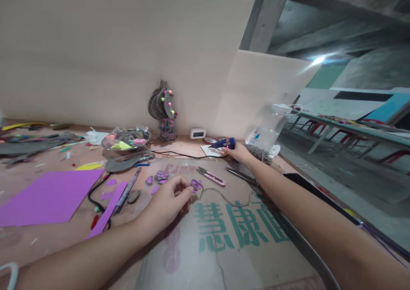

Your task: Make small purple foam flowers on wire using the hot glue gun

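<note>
My left hand [171,198] pinches a small purple flower piece with a dark outline [196,185] above the printed board [179,256]. A grey cord runs from that piece to the right. My right hand [238,152] is wrapped round a blue glue gun [222,143], whose tip is over a white card [209,150] near the back of the table. Left of my left hand lie another purple flower [161,177] and a small purple piece [149,180]. Pink-handled snips [211,176] and dark scissors [241,175] lie between my hands.
Purple sheet [51,196], purple strip [110,209] and a pen [127,191] lie left. Behind are a metal bowl [145,138] of scraps, a grey decorated ornament [166,110] and a white timer [197,133]. Grey yarn [260,153] and a plastic container [267,130] stand back right.
</note>
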A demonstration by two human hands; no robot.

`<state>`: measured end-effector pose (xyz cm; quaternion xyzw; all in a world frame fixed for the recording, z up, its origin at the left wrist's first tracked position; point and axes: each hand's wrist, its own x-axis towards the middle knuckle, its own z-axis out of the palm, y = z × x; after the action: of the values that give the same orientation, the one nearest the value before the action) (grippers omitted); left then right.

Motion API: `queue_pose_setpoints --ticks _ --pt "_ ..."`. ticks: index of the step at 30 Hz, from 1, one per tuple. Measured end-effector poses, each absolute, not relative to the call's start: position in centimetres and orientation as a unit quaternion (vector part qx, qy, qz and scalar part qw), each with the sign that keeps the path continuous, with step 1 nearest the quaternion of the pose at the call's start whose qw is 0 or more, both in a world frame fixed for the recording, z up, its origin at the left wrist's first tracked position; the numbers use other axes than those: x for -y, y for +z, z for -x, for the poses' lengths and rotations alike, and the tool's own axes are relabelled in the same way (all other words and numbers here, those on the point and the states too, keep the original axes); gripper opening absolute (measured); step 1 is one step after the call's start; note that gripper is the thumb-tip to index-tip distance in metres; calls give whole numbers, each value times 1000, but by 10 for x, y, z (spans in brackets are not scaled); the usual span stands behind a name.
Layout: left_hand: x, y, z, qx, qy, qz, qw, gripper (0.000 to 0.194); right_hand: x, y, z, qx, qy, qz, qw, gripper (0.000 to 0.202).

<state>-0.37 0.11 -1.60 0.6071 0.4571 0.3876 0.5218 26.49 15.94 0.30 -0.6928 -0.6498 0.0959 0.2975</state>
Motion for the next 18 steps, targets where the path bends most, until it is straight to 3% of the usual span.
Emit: queue_pose_setpoints --ticks 5,8,10,13,15,18 --pt "-2 -17 4 -443 400 -600 533 16 -125 8 -274 625 33 699 347 51" --pt "-3 -18 4 -442 397 -603 533 17 -83 15 -258 630 22 623 463 44" --pt "-2 -18 4 -444 397 -603 530 17 -52 18 -235 673 174 541 473 36" --pt "-1 -17 5 -436 402 -610 526 17 -14 18 -196 649 442 473 400 41" --pt "0 -16 5 -432 403 -618 519 17 1 15 -178 619 528 455 362 47" --pt "1 -14 6 -430 405 -626 509 17 11 11 -167 586 563 454 367 53"
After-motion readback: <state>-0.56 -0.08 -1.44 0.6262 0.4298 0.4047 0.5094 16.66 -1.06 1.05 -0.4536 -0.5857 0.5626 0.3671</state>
